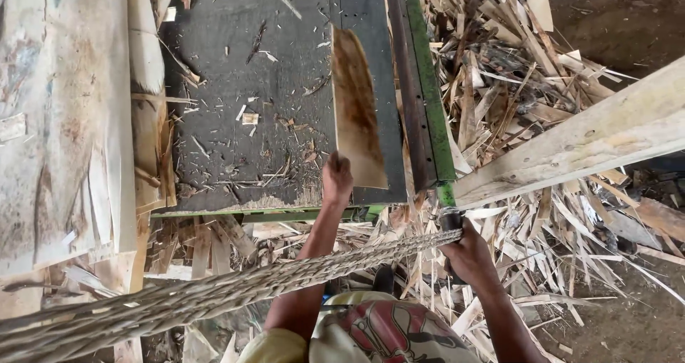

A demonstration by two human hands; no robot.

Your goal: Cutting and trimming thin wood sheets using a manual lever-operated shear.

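Observation:
My left hand [336,179] grips the near end of a thin brown veneer strip [357,110] that lies on the dark machine table [242,85], close to its right side. My right hand [467,252] is closed around a dark handle [451,219] at the lower end of the green cutter bar [428,85]. That bar runs along the table's right edge, right beside the strip. A thick braided rope [214,292] crosses in front of my arms from lower left toward my right hand.
Stacked pale veneer sheets [64,120] lie at the left. A heap of wood offcuts [514,85] covers the ground to the right and below the table. A pale timber beam [585,138] slants across the right. Chips litter the table.

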